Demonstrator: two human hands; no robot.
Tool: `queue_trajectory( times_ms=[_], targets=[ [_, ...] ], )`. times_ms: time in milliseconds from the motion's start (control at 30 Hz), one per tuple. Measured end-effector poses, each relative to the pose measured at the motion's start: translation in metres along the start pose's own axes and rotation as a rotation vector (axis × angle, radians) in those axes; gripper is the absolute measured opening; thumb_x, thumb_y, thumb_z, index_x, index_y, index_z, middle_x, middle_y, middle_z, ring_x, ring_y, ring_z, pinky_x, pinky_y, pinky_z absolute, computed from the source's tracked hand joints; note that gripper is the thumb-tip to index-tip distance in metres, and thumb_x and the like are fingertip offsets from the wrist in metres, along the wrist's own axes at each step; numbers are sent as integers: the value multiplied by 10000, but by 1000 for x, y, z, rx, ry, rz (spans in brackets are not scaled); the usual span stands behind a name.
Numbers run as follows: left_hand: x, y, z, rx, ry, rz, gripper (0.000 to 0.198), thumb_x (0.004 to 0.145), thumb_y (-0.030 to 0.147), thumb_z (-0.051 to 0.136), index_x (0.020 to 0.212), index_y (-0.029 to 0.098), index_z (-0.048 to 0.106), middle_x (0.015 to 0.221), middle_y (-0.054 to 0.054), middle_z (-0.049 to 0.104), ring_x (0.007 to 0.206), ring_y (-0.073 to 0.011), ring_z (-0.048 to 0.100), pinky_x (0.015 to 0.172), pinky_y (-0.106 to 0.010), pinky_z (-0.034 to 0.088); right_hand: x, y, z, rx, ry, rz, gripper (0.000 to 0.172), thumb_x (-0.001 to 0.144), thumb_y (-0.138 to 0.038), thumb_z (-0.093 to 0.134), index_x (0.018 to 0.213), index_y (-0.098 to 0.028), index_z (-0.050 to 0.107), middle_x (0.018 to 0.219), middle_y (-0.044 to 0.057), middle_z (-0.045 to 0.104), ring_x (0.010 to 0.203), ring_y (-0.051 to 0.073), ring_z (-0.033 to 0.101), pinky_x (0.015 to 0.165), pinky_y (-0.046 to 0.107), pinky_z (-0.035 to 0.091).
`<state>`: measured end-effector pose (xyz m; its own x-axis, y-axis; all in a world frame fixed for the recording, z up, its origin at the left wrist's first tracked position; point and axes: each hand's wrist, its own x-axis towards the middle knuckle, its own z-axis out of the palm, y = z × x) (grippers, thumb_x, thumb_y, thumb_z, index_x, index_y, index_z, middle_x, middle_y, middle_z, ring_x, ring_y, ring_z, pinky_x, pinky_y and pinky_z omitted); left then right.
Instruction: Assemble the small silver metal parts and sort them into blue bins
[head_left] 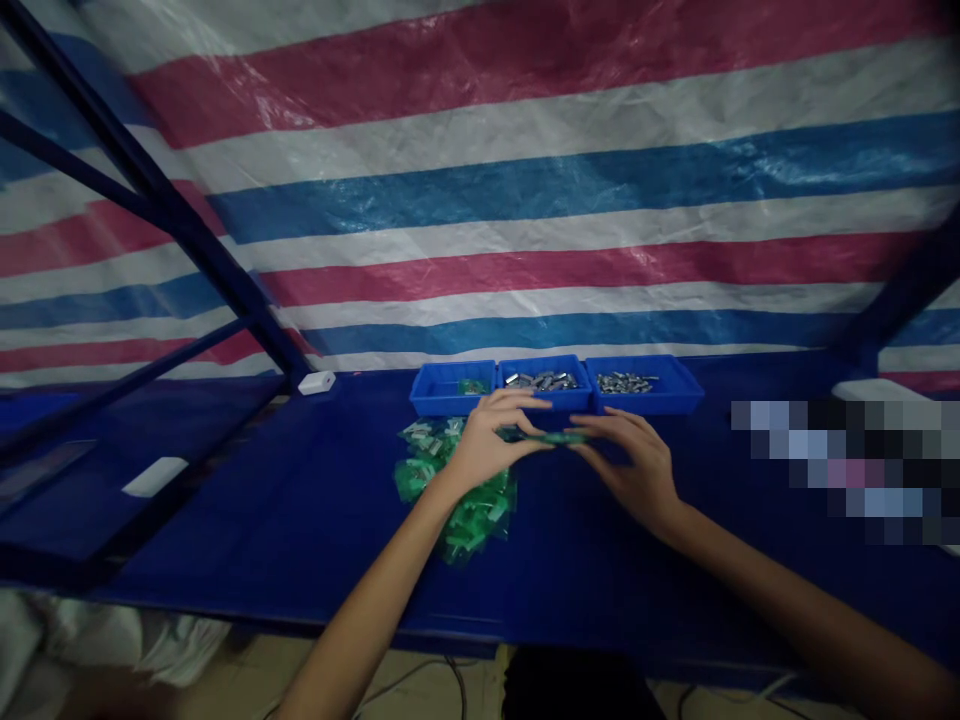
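My left hand and my right hand meet over the blue table, and together they pinch a thin green strip between their fingertips. Under my left wrist lies a heap of green plastic parts. Just beyond my hands stand three blue trays: the left tray holds a few green pieces, the middle tray and the right tray hold small metal parts.
A striped red, white and blue tarp hangs behind the table. Dark blue frame bars slant at the left. A small white box and a white block lie at the left. A blurred patch covers the right.
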<state>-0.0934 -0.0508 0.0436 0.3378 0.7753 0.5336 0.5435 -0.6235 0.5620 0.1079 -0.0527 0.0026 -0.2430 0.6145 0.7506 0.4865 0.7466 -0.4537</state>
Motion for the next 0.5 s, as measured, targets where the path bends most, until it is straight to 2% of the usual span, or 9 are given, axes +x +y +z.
queue_trajectory(
  times_ms=[100, 167, 233, 300, 400, 500],
  targets=[
    [3, -17, -6, -79, 193, -163, 196, 675, 348, 692, 645, 167, 625, 786, -36, 685, 815, -193, 617, 818, -351, 450, 1, -4, 1, 77, -39, 176, 431, 866, -283, 482, 1287, -225, 409, 932, 31, 700, 938, 176, 634, 909, 364, 438],
    [4, -35, -15, -83, 392, -273, 225, 713, 379, 643, 733, 156, 627, 754, -34, 673, 748, -179, 620, 719, -299, 473, -1, -5, 2, 106, -94, 221, 465, 880, -294, 442, 1327, -212, 343, 928, 34, 698, 928, 174, 636, 891, 344, 444],
    [4, -56, -25, -35, 584, -369, 231, 756, 372, 585, 811, 150, 620, 754, -37, 673, 738, -170, 625, 689, -273, 472, -3, -7, 4, 112, -151, 234, 469, 881, -307, 430, 1329, -210, 333, 907, 32, 698, 907, 176, 641, 861, 331, 455],
    [2, -78, -33, 85, 680, -441, 205, 767, 332, 567, 849, 150, 616, 735, -36, 674, 739, -172, 629, 710, -273, 464, -6, -7, 7, 119, -206, 238, 464, 881, -313, 424, 1325, -215, 332, 881, 25, 697, 887, 176, 644, 836, 323, 466],
    [-1, -99, -36, 237, 643, -494, 187, 785, 279, 545, 907, 153, 610, 749, -42, 679, 761, -183, 635, 760, -293, 448, -11, -9, 11, 122, -296, 232, 459, 878, -325, 426, 1317, -229, 336, 852, 15, 693, 855, 173, 646, 791, 312, 484],
    [-1, -103, -31, 363, 482, -512, 237, 815, 259, 510, 1021, 162, 575, 789, -46, 678, 834, -204, 624, 837, -347, 408, -14, -11, 14, 134, -372, 205, 449, 881, -329, 418, 1313, -237, 339, 833, 14, 686, 836, 172, 643, 758, 309, 495]
  ],
)
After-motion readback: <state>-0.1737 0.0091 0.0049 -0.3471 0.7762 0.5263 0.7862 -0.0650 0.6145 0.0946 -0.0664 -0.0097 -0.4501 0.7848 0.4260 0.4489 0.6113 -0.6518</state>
